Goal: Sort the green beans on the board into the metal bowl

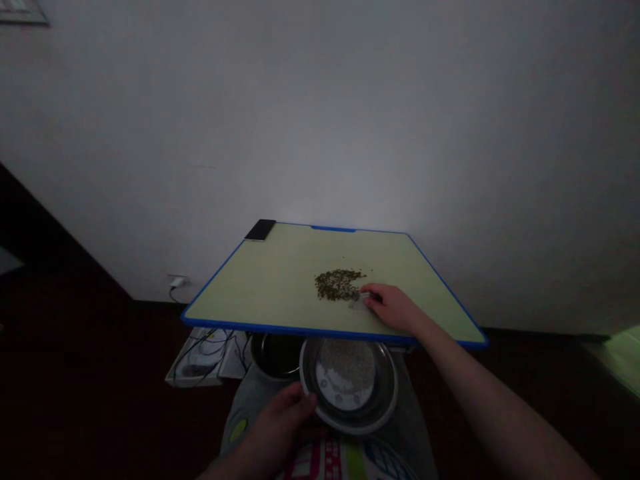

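My left hand grips the near left rim of a metal bowl below the table's front edge. Pale fine grains lie in this bowl, with a white area showing beneath them. On the pale tabletop, my right hand pinches a small, clear, flat piece that looks like plastic; its exact kind is too dim to make out. That piece touches the near right side of a loose pile of small dark greenish grains. A few stray grains lie beyond the pile.
The table has a blue edge and stands against a grey wall. A dark phone lies at its far left corner. Under the front edge, a second metal bowl sits left of the first. Cables and a white box are on the floor.
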The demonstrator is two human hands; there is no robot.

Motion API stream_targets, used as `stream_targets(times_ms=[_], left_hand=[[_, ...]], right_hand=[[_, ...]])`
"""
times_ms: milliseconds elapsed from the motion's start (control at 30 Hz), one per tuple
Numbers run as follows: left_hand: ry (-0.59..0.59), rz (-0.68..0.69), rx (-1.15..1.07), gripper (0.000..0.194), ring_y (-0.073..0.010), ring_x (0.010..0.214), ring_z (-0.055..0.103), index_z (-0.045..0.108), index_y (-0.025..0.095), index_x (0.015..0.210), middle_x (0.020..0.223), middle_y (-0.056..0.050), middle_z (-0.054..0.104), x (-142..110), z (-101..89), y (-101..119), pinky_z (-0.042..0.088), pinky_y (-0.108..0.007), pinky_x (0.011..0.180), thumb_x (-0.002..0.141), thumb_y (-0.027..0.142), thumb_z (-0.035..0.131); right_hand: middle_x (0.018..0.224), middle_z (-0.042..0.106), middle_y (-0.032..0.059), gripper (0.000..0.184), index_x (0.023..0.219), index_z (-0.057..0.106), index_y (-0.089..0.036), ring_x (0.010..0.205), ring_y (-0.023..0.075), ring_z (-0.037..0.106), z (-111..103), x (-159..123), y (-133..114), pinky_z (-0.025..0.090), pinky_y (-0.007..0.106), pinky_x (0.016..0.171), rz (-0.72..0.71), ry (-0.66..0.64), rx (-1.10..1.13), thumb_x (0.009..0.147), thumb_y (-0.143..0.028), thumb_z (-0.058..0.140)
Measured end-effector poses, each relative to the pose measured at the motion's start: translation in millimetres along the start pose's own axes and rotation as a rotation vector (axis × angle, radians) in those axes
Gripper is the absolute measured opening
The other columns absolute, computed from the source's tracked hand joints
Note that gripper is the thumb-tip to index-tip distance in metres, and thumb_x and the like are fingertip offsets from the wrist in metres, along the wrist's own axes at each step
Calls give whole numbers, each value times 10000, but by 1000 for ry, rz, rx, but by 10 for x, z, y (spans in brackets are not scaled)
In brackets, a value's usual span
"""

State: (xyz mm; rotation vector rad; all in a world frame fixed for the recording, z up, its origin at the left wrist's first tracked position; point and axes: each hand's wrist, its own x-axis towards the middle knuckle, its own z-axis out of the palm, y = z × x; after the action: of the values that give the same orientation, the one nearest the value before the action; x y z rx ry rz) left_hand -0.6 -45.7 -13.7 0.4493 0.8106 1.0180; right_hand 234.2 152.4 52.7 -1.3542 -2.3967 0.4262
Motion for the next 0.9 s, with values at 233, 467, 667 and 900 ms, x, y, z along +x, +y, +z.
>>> stream_targets(times_ms=[233, 467, 667, 900], left_hand=[[13, 4, 17, 322, -182, 730, 746, 739, 179, 939, 866, -58, 816, 12, 8, -1, 574, -272, 685, 683, 346, 839], [54, -7, 29, 365, -203, 752, 751, 739, 163, 912, 875, -81, 813, 23, -2, -1, 575, -292, 707, 637, 366, 866], [12, -1, 36, 316, -216, 777, 752, 734, 171, 934, 886, -79, 812, 23, -39, -23, 576, -322, 744, 693, 353, 828], [56, 1, 29, 325, -198, 748, 750, 744, 166, 892, 852, -72, 814, 11, 11, 23, 571, -281, 704, 655, 359, 855]], right_hand=[[997, 738, 105, 326, 1145, 685, -152, 871, 216, 660, 22, -128, -189, 464, 314, 799, 19, -13, 42, 880, -244, 518], [1007, 740, 95, 327, 1137, 691, -162, 879, 210, 663, 81, -255, -304, 463, 305, 790, 13, -22, 109, 864, -252, 537], [921, 742, 65, 301, 1082, 712, -178, 767, 184, 647, 53, -326, -409, 456, 287, 710, 31, -81, 156, 823, -231, 568], [780, 703, 34, 310, 1080, 710, -180, 673, 167, 600, 67, -403, -396, 437, 283, 662, 35, -74, 235, 827, -270, 556]])
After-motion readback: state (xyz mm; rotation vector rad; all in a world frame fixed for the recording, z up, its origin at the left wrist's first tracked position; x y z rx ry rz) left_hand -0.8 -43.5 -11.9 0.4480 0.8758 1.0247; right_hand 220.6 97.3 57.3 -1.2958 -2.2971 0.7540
